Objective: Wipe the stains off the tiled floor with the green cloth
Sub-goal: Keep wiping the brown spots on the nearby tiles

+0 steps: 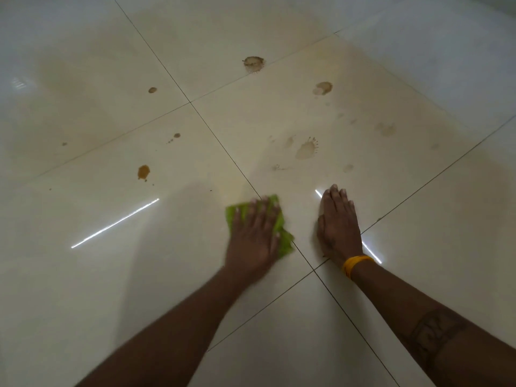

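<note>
The green cloth [280, 236] was pressed flat under the left hand [252, 236], fingers spread; the right hand [337, 227] was laid flat, fingers together, on the tiled floor [111, 275].

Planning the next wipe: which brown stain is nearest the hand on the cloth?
The orange-brown blot left of the diagonal grout line, up-left of the left hand pressing the green cloth. It is darker and more solid than the faded splashes farther right.
</note>
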